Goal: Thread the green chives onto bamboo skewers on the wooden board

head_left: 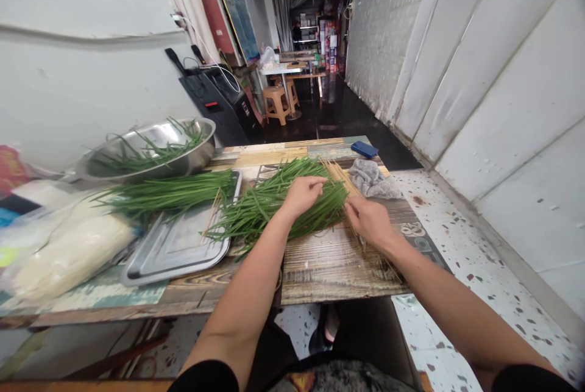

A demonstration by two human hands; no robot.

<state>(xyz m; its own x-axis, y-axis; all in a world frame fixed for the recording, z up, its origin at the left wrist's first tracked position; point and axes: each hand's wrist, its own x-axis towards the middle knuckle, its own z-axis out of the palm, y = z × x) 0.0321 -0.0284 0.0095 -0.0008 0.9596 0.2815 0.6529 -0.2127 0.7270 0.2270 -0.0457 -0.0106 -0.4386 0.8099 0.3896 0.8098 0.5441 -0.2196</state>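
Observation:
A loose pile of green garlic chives (pixel 269 200) lies on the wooden-patterned table. My left hand (pixel 302 194) is over the right part of this pile, its index finger pointing right and the other fingers curled under. Whatever is in those fingers is hidden. At the right end of the chives is my right hand (pixel 369 220), closed, with its fingertips against the cut ends and the thin bamboo skewers (pixel 340 175). What it grips is too small to tell. The skewers lie in a bundle beside the pile, partly beneath my right hand.
On the left, a metal tray (pixel 183 249) bears a neat row of chives (pixel 178 194) and a few skewers. Behind it stands a steel bowl (pixel 194 151) with more chives. A plastic bag (pixel 73 245) sits far left. A grey cloth (pixel 370 178) and a blue box (pixel 364 149) lie back right.

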